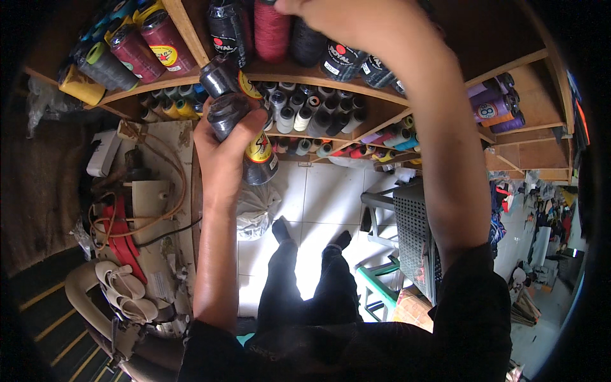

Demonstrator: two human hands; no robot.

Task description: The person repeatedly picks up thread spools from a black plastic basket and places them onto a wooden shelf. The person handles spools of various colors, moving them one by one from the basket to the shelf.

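Observation:
My left hand (223, 137) is wrapped round a black thread cone (259, 170) in clear film with a yellow label. Another wrapped black thread cone (219, 77) with a yellow label sits just above it, against the shelf edge; whether the hand holds this one too is unclear. My right hand (318, 14) reaches up to the top shelf, its fingertips closed at the top of a red thread cone (272, 35). The frame's upper edge cuts off part of that grip. Black thread cones (228, 35) stand on both sides of the red one.
Wooden shelves (356, 83) hold several rows of thread cones, with purple ones (493, 105) at the right. A sewing machine (149, 204) with cables stands at the left. Below are a plastic bag (258, 213), a dark perforated chair (414, 229) and a green stool (377, 280).

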